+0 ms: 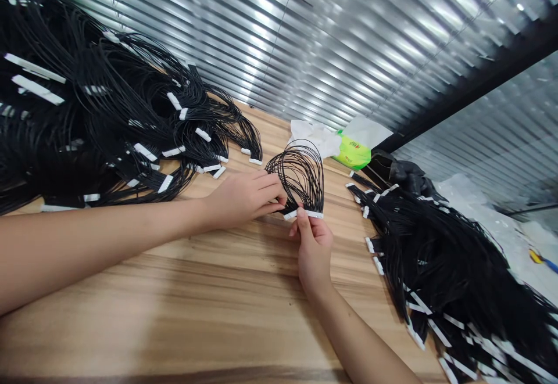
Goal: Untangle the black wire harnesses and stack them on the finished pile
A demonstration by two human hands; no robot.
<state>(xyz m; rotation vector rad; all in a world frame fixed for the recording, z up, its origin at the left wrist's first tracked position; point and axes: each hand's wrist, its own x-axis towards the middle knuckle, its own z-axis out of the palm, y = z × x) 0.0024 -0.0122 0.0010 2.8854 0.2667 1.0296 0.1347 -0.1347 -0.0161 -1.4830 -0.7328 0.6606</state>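
Note:
My left hand [244,199] comes in from the left and pinches one end of a white multi-pin connector [305,214]. My right hand [314,250] grips the same connector from below, with the thumb on its front edge. Thin black wires [300,173] rise from the connector in a looped bundle above both hands. A large tangled heap of black wire harnesses with white connectors [117,117] lies to the left of my left hand, and a similar heap [440,262] lies to the right of my right hand.
Both heaps rest on a light wooden table [183,291]. At the back are a crumpled white bag [309,139] and a green packet [352,151]. Dark gloves [405,176] lie behind the right heap. Slatted metal blinds [209,35] stand behind the table.

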